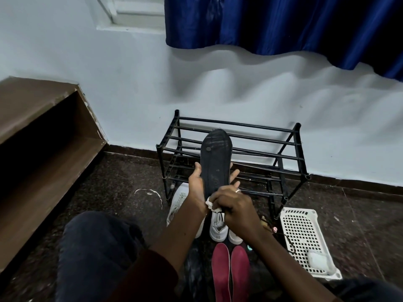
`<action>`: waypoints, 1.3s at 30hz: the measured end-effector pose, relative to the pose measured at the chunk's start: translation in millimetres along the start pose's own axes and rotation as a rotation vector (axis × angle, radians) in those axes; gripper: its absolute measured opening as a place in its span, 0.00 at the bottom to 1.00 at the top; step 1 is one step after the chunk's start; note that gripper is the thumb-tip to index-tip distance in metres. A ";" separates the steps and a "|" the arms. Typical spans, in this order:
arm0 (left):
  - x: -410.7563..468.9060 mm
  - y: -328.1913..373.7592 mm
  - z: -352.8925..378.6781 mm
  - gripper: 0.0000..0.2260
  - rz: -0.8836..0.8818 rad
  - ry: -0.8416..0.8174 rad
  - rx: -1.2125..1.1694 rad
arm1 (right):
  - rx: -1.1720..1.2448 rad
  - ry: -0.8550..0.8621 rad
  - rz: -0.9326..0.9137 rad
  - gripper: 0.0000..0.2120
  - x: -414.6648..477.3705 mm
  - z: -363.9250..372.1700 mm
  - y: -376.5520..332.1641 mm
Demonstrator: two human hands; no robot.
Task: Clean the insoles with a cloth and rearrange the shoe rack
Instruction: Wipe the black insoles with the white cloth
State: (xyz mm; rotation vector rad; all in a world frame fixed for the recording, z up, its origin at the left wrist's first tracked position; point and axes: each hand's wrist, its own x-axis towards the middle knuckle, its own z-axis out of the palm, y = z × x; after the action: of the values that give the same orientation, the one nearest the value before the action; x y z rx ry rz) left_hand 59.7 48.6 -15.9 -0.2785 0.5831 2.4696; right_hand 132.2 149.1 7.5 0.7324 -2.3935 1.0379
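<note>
Grips black insole upright with left hand, fingers curled round both edges. Pinches white cloth in right hand, pressing it against heel end at 6 o'clock. Faces shoe rack at 12 o'clock; red insoles at 6, basket at 4.

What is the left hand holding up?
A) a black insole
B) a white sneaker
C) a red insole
A: the left hand grips the black insole upright in front of the rack, while the right hand presses a white cloth on its lower end.
</note>
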 end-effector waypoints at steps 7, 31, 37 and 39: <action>0.5 -6.7 13.1 0.34 -0.055 0.008 -0.019 | 0.000 0.128 0.191 0.12 14.0 7.5 0.1; -0.1 -3.4 -2.4 0.35 0.005 0.001 -0.067 | -0.097 0.082 0.032 0.12 -17.5 -0.5 0.3; -0.3 -7.5 11.0 0.31 -0.005 0.037 -0.024 | -0.351 0.112 0.254 0.15 -4.7 6.6 8.4; 0.9 -7.8 12.0 0.30 0.011 0.054 0.007 | -0.313 0.128 0.312 0.18 -5.6 10.1 4.7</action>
State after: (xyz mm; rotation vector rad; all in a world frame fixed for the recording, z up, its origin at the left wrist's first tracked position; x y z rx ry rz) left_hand 62.7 60.3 -8.2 -0.3414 0.6171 2.4767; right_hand 131.8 145.7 -4.6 0.1814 -2.5241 0.7652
